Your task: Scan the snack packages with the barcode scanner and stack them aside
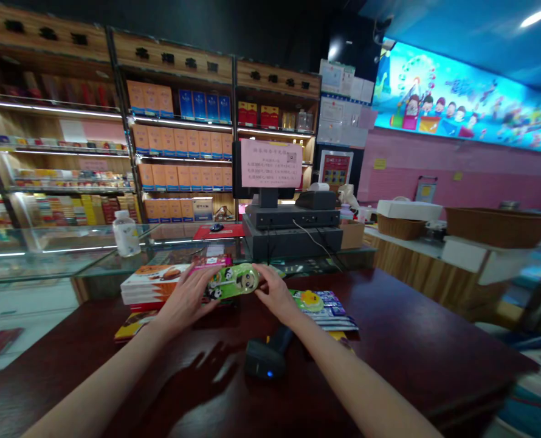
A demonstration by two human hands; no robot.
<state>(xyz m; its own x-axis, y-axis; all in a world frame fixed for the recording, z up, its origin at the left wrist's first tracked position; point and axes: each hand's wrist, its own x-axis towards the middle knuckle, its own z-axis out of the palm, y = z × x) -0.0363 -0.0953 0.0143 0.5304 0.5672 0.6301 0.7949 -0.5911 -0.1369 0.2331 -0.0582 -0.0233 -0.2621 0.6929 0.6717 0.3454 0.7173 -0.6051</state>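
Observation:
Both hands hold a green packet with panda pictures (234,282) just above the dark red counter (389,340). My left hand (188,298) grips its left end with fingers curled over it. My right hand (275,290) pinches its right end. Under the packet lies a stack of orange and white flat boxes (154,281). A purple packet with a yellow duck toy (318,304) lies right of my right hand. A black barcode scanner (265,359) rests on the counter below my right wrist.
A till with a screen (270,164) and a black cash drawer (293,234) stands behind the counter. A white bottle (125,233) sits on the glass case (47,249) at left. Shelves of boxed goods (179,152) fill the back wall. Baskets (493,225) stand at right.

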